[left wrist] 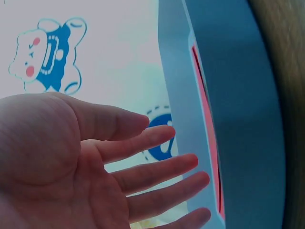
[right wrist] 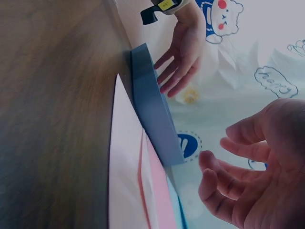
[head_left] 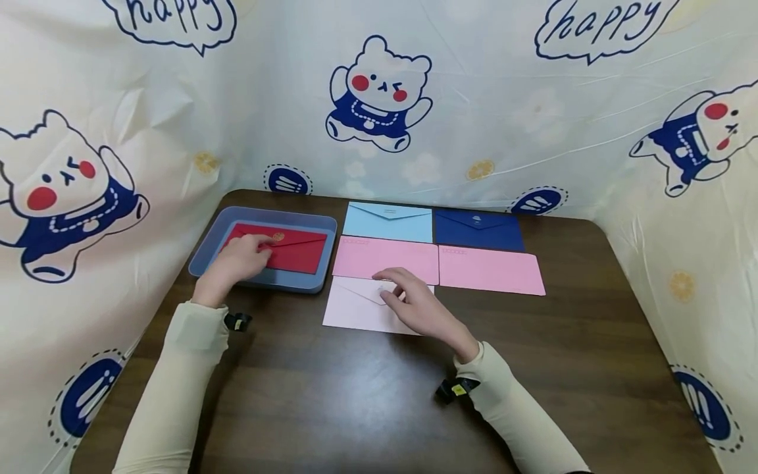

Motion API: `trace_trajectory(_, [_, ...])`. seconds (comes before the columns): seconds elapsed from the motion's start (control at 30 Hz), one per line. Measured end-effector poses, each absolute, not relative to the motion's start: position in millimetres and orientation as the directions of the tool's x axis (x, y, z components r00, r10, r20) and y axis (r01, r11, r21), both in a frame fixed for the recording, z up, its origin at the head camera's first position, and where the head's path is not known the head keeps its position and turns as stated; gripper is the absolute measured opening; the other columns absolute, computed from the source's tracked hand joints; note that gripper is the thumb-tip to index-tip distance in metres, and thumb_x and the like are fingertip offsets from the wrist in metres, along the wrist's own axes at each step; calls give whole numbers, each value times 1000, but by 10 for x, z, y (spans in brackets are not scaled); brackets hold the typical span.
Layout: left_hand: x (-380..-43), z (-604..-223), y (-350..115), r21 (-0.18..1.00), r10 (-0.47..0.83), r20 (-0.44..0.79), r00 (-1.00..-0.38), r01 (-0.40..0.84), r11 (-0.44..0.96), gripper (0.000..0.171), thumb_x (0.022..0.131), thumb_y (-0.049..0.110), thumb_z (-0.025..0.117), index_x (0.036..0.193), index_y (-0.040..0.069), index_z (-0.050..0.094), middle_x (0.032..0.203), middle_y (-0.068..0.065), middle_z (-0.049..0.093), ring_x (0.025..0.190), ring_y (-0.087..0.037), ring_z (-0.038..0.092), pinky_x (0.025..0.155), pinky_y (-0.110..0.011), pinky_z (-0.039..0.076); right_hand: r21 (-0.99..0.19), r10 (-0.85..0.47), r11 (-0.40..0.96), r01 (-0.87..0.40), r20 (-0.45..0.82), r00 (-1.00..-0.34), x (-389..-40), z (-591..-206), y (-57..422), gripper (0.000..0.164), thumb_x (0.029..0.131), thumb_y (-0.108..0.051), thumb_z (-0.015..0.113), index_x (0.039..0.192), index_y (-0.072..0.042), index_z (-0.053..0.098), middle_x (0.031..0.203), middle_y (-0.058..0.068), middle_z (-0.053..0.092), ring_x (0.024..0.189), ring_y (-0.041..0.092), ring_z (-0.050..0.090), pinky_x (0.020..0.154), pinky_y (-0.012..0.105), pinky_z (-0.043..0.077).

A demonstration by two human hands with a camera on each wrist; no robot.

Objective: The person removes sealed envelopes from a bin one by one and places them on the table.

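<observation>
A red envelope with a gold seal lies in a blue-grey tray at the left of the table. Over its left part hovers my left hand, fingers spread and fairly straight; the left wrist view shows nothing in the palm. My right hand is above a pale pink envelope, its fingers loosely bent and holding nothing. In the right wrist view that hand stands apart from the envelope. The hand and forearm hide the pale envelope's right part.
Behind the pale envelope lie two pink envelopes side by side. Farther back are a light blue envelope and a dark blue envelope. A patterned curtain surrounds the brown table on its back and sides.
</observation>
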State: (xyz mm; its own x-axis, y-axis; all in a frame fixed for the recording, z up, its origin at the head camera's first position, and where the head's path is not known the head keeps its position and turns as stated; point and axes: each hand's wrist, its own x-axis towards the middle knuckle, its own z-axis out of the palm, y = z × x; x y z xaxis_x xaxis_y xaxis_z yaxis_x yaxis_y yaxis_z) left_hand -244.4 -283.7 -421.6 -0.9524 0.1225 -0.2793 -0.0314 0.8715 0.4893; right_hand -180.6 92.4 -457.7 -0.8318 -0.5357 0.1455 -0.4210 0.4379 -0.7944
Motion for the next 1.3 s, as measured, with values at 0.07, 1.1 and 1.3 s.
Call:
trace_trajectory(0.07, [-2478, -4202, -2910, 493, 125, -282, -951, -32, 869, 53, 106, 18, 56, 152, -7, 47, 139, -34, 50, 110, -43, 51, 86, -53, 54, -802, -527, 423, -422, 161, -834, -1843, -4554, 858, 36, 107, -12, 61, 142, -10, 62, 141, 6, 61, 91, 16, 63, 73, 34, 55])
trace_trajectory(1.1, [-2926, -3987, -3604, 469, 104, -525, -845, -186, 863, 57, 110, 20, 45, 153, -15, 35, 150, -40, 35, 133, -56, 39, 92, -62, 55, -909, -460, 358, -213, 27, -887, -2501, -4389, -248, 34, 109, -17, 56, 140, -5, 60, 120, 10, 64, 93, 24, 63, 73, 31, 56])
trace_trajectory(1.3, [-2959, -4023, -3677, 507, 97, -572, -815, -258, 823, 57, 111, 19, 43, 155, -14, 31, 154, -40, 28, 137, -56, 32, 94, -65, 53, -889, -442, 399, -226, 30, -897, -2603, -4378, -460, 43, 108, -16, 58, 148, -1, 52, 125, 11, 62, 71, 20, 59, 65, 30, 55])
